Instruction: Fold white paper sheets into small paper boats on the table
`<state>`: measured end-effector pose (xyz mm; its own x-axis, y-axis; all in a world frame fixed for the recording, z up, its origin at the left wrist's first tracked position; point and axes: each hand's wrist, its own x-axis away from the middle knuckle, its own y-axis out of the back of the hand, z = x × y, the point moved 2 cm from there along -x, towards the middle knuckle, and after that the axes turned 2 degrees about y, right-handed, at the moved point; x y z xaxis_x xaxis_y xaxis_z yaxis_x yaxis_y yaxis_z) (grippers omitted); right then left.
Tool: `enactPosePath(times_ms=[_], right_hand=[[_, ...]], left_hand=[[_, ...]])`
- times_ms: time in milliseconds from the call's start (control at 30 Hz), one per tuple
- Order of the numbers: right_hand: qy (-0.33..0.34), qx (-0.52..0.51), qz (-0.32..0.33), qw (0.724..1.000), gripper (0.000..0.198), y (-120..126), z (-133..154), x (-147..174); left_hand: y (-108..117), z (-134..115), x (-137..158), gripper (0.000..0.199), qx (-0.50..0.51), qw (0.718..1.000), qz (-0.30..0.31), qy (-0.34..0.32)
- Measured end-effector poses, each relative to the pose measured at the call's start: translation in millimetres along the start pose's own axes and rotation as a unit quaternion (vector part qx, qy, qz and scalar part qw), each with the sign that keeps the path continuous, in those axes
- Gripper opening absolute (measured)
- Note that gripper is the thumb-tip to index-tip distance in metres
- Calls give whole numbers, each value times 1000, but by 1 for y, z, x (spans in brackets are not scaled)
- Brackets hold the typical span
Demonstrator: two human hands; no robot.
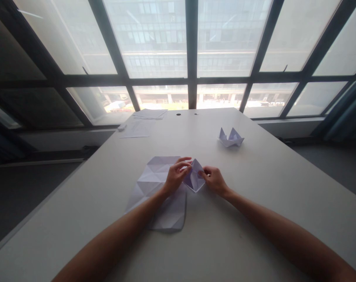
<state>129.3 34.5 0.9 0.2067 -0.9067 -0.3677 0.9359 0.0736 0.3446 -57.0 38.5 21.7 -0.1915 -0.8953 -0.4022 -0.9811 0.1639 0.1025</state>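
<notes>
Between my two hands is a small folded paper piece (195, 178), white and pointed at the top, with a hollow opening facing me. My left hand (177, 174) pinches its left side near the top, fingers bent. On its right edge, my right hand (213, 178) grips with the thumb in front and the other fingers behind, partly hidden. Under my left hand and forearm lies a creased sheet of paper (153, 176), opened out on the table and marked with crossing fold lines.
A folded paper boat (231, 139) with two peaks stands farther back on the right of the white table (107, 196). Several flat sheets (150, 114) lie at the far left, near a small white object (122, 127). Large windows (192, 39) rise beyond the table.
</notes>
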Motion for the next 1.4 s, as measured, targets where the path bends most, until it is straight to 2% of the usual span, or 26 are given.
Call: enactPosePath(times_ms=[133, 233, 400, 500, 633, 867, 1067, 1167, 1400], right_hand=[[-3, -3, -13, 1000, 34, 2, -4, -2], [4, -4, -21, 1000, 29, 3, -4, -3], [69, 81, -143, 984, 21, 9, 14, -1], [90, 109, -124, 982, 21, 7, 21, -1], [66, 90, -109, 988, 23, 4, 21, -2], [57, 4, -117, 991, 20, 8, 24, -2], [61, -19, -145, 987, 20, 11, 26, -1], [66, -16, -152, 986, 20, 13, 23, -2], [67, 37, -187, 979, 20, 21, 17, -8]], left_hand=[[-4, 6, 0, 25, 2, 999, 31, -10], [-6, 9, 0, 27, 5, 999, 51, -12], [-8, 5, 5, 37, -81, 994, 65, -46], [-11, 0, 8, 44, -134, 984, 72, -91], [-14, -4, 9, 44, -173, 974, 63, -132], [-14, -6, 11, 49, -216, 965, 25, -149], [-14, -5, 12, 53, -246, 955, 14, -166], [-13, -5, 12, 54, -250, 954, 7, -167], [-14, -10, 13, 54, -258, 949, 45, -177]])
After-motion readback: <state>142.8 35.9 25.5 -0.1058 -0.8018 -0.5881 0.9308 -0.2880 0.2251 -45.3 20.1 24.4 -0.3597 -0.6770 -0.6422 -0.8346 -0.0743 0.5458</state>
